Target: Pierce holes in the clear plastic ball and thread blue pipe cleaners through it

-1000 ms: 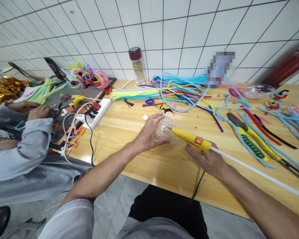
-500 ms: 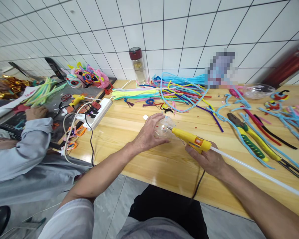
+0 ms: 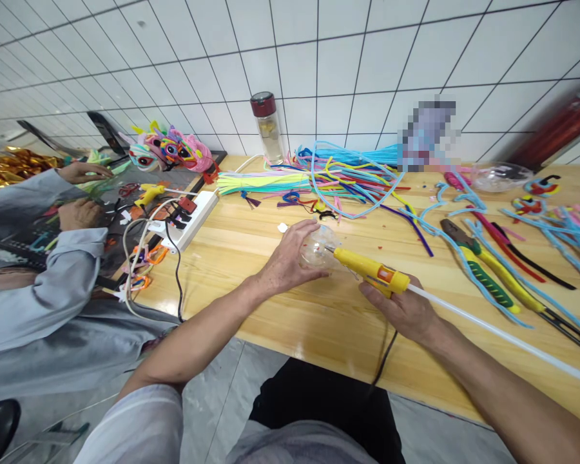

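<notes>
My left hand (image 3: 287, 258) is closed around a clear plastic ball (image 3: 318, 248) resting on the wooden table (image 3: 251, 251). My right hand (image 3: 403, 309) grips a yellow hot glue gun (image 3: 372, 270), its nozzle touching the ball's right side. A long white glue stick (image 3: 502, 335) juts from the gun's back toward the right. The gun's black cord (image 3: 384, 354) drops over the table's front edge.
Piles of coloured pipe cleaners (image 3: 338, 174) lie behind the ball. Pliers (image 3: 483, 274) lie at the right, a white power strip (image 3: 188, 219) at the left, a bottle (image 3: 268, 129) by the tiled wall. A person in grey sleeves (image 3: 53, 283) works at the left.
My hands, the ball and the glue gun have stayed put. The neighbouring person's far hand has moved across their own work area at the left.
</notes>
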`<state>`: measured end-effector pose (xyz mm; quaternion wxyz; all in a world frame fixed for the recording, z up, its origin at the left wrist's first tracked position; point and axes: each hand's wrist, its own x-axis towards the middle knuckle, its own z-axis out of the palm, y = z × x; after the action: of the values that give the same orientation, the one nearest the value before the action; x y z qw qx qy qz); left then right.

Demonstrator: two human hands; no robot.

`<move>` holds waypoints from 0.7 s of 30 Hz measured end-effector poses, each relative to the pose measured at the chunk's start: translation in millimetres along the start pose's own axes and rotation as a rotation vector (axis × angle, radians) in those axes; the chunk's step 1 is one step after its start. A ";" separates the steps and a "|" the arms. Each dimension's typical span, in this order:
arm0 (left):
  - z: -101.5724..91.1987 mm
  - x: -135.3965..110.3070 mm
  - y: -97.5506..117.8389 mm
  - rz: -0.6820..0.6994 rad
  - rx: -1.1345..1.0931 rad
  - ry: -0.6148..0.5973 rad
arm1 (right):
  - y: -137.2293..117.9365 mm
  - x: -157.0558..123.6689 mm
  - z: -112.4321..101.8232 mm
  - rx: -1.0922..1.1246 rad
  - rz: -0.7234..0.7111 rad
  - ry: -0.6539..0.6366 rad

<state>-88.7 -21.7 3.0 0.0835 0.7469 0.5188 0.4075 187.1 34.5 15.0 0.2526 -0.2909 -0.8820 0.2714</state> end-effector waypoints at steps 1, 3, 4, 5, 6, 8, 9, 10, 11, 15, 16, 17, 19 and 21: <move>0.2 0.0 -0.4 0.005 0.002 0.003 | -0.1 0.1 -0.2 -0.003 -0.004 -0.004; 0.7 0.0 -1.3 0.023 0.002 0.011 | -0.2 0.2 -0.5 -0.002 -0.015 -0.007; 0.9 0.0 -1.8 0.029 0.001 0.014 | -0.2 0.2 -0.5 0.002 -0.017 -0.003; 1.0 0.0 -2.2 0.031 0.000 0.015 | -0.2 0.2 -0.4 0.005 -0.016 0.001; 1.1 0.0 -2.4 0.030 -0.002 0.015 | -0.2 0.1 -0.1 0.008 -0.012 0.004; 1.0 0.1 -2.4 0.020 -0.002 0.009 | -0.4 0.0 0.5 0.008 -0.003 0.005; 0.9 0.1 -2.1 0.015 -0.001 0.006 | -0.6 0.0 0.9 0.006 -0.001 0.005; 0.7 0.2 -1.8 0.010 0.001 0.002 | -0.8 0.0 1.1 0.006 -0.004 0.009; 0.6 0.2 -1.5 0.007 0.002 0.002 | -1.1 0.1 1.2 0.006 -0.009 0.015; 0.7 0.2 -0.9 0.006 -0.007 0.009 | -2.4 0.6 0.3 0.014 -0.026 0.024; 0.8 0.2 -1.0 0.003 -0.010 0.009 | -2.6 0.7 -0.2 0.019 -0.023 0.024; 0.9 0.3 -1.1 -0.004 -0.011 0.007 | -2.8 0.8 -0.5 0.025 -0.018 0.023; 0.9 0.4 -1.3 -0.016 -0.015 0.001 | -3.0 0.8 -0.9 0.038 -0.007 0.020; 0.7 0.5 -1.2 -0.018 -0.021 -0.002 | -3.1 0.6 -0.7 0.044 0.002 0.017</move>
<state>-89.0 -20.5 2.2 0.0953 0.7416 0.5212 0.4115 185.9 33.0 17.6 0.2659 -0.2886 -0.8734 0.2885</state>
